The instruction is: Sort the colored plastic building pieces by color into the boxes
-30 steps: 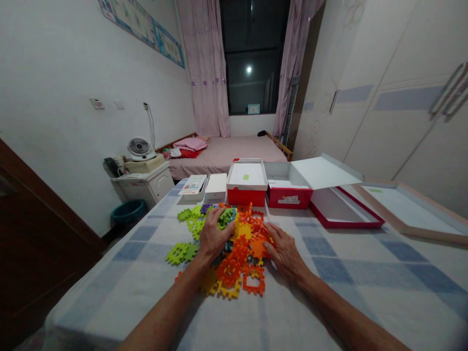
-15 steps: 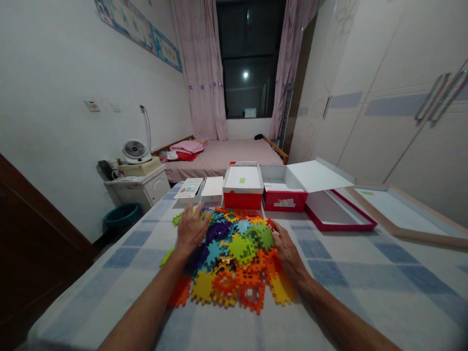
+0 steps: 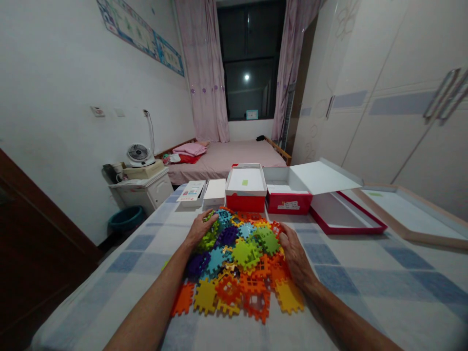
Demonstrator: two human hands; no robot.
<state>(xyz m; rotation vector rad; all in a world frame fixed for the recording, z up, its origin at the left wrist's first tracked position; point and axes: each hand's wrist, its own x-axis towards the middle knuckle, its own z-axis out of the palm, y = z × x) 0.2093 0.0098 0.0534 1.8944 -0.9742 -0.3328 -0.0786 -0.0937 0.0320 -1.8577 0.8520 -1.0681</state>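
Observation:
A heap of flat, notched plastic tiles (image 3: 239,265) in orange, yellow, green, blue and purple lies on the checked tablecloth (image 3: 347,282). My left hand (image 3: 199,229) rests on the heap's far left edge, fingers curved over green tiles. My right hand (image 3: 294,253) presses against the heap's right side, fingers laid flat along the tiles. Neither hand lifts a tile.
Behind the heap stand a red box with a white lid (image 3: 244,192), an open red box (image 3: 288,197) with its flap raised, a red tray (image 3: 347,214) and two small white boxes (image 3: 204,191). A framed board (image 3: 413,217) lies far right. A bed and a cabinet with a fan stand beyond.
The heap has been spread and reshuffled; green, blue and purple tiles now lie on top. My left hand moved inward onto the heap's far left edge, my right stays at its right side.

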